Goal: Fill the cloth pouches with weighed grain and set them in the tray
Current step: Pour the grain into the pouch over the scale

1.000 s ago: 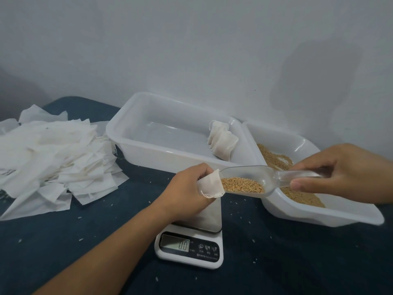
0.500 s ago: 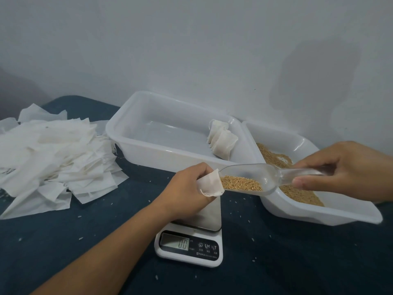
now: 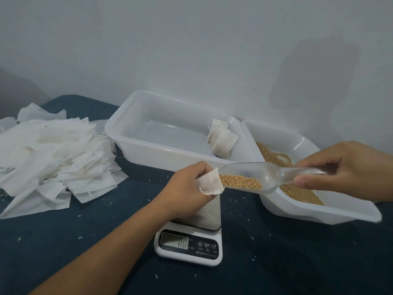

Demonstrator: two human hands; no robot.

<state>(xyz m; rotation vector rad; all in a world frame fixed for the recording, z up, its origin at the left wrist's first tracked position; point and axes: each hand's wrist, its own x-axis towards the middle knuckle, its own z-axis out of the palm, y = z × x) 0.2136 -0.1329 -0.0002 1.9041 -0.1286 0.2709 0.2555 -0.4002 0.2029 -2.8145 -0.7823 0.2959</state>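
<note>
I pinch cloth pouch [image 3: 209, 184] in left hand [image 3: 187, 188], mouth toward scoop tip; right hand [image 3: 348, 169] grips clear scoop [image 3: 253, 177] handle, grain [image 3: 240, 181] inside. Tip slowly, lip inside mouth, over scale [image 3: 189, 243]; tray [image 3: 161, 154] beyond left hand

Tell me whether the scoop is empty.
No, the clear scoop in the right hand holds grain at the pouch mouth.
</note>
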